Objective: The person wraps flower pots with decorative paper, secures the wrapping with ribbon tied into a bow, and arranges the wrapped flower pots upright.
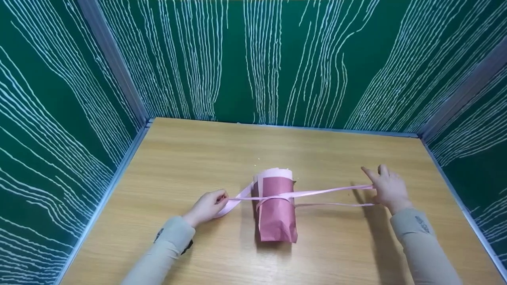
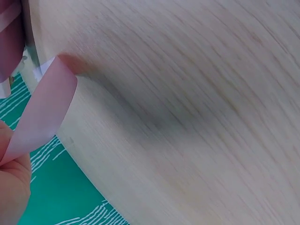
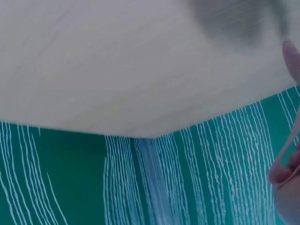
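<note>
A bundle wrapped in dark and pale pink paper (image 1: 277,223) lies on the table, a pink ribbon (image 1: 332,190) passing around its middle. To its left, my left hand (image 1: 208,206) pinches one part of the ribbon, and a wider length loops beside the fingers. Over on the right, my right hand (image 1: 390,190) holds the ribbon, drawn out in two strands from the bundle, with the index finger pointing away. The left wrist view has a broad ribbon length (image 2: 44,112) at the fingers. In the right wrist view, ribbon (image 3: 288,145) bends around a curled finger.
The wooden table (image 1: 190,150) has a few tiny pale specks beyond the bundle. Green panels (image 1: 233,79) with wavy white lines stand along the back and both sides, joined by grey corner posts (image 1: 119,67).
</note>
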`<state>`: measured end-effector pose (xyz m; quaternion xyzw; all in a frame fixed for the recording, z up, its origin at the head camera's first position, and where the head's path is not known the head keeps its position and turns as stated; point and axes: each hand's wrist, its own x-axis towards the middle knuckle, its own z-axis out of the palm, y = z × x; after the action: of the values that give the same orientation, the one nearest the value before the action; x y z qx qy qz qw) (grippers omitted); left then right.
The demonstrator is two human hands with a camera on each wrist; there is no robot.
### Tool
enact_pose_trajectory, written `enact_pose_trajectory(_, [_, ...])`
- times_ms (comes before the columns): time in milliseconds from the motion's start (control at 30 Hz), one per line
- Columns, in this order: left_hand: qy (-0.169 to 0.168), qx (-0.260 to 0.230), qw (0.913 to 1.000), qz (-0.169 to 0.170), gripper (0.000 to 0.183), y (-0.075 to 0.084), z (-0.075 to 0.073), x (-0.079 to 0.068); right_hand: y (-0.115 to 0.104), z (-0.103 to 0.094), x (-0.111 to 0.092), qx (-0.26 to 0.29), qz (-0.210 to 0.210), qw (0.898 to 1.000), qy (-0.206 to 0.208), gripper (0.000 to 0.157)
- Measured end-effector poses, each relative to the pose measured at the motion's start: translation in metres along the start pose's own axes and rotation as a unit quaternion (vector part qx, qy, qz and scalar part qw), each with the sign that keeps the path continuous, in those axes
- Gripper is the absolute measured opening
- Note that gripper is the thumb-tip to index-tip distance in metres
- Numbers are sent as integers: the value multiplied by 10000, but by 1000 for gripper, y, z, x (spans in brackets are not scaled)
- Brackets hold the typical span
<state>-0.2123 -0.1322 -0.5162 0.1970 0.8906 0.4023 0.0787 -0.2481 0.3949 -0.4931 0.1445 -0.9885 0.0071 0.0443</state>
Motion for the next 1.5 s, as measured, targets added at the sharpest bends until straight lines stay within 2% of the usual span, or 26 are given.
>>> enact_pose_trajectory(133, [-40,11,10000,-1,13,0,1,1,2,-4,-1,-378,-26,9993,-55,108])
enact_pose_trajectory(200, [-45,-8,10000,-29,13,0,1,1,1,-3,-1,-446,-19,9990,-52,104])
enact_pose_trajectory(267, [-58,-47,9999,-107,12,-1,2,1,-2,1,0,-406,-53,9992,8,90])
enact_pose_trajectory(333, [-124,-146,9995,-237,13,-1,3,2,-9,8,0,-290,-143,9994,91,60])
enact_pose_trajectory(400, [-221,-314,9986,-374,14,0,5,3,-21,18,1,-31,-268,9996,50,37])
enact_pose_trajectory(467, [-356,-566,9966,-477,13,2,9,4,-38,27,1,478,-351,9982,-120,29])
enact_pose_trajectory(533, [-504,-830,9939,-519,15,6,14,6,-58,35,3,1081,-505,9926,-237,32])
enact_pose_trajectory(600, [-660,-1032,9911,-529,22,12,19,8,-81,41,7,1773,-654,9816,-283,40])
enact_pose_trajectory(667, [-791,-1200,9882,-534,33,18,24,11,-105,45,14,2466,-953,9643,-170,49])
enact_pose_trajectory(767, [-859,-1447,9844,-510,53,27,34,18,-139,48,23,3174,-1419,9376,106,50])
enact_pose_trajectory(833, [-821,-1617,9820,-527,52,34,40,23,-157,47,28,3444,-1595,9248,260,43])
enact_pose_trajectory(900, [-714,-1689,9815,-550,42,41,45,28,-170,44,30,3680,-1547,9165,265,29])
enact_pose_trajectory(967, [-566,-1637,9834,-548,28,47,49,31,-177,41,30,4156,-1292,9003,-24,15])
enact_pose_trajectory(1033, [-431,-1633,9841,-554,28,52,52,34,-181,38,28,4745,-1028,8729,-472,8])
enact_pose_trajectory(1133, [-182,-1640,9851,-479,33,55,54,35,-187,29,21,5548,-806,8218,-1018,15])
enact_pose_trajectory(1167, [-128,-1670,9845,-524,35,56,55,35,-190,24,18,5711,-745,8099,-1113,20])
enact_pose_trajectory(1200, [-63,-1709,9838,-534,36,56,55,35,-193,20,15,5797,-665,8038,-1155,25])
enact_pose_trajectory(1300, [23,-1731,9828,-641,39,54,56,33,-202,8,8,5934,-345,7966,-1106,38])
enact_pose_trajectory(1367, [26,-1731,9827,-655,39,51,56,32,-203,9,7,5865,-152,8034,-1019,42])
enact_pose_trajectory(1500, [46,-1554,9871,-379,38,45,53,32,-201,14,5,5800,-54,8106,-808,37])
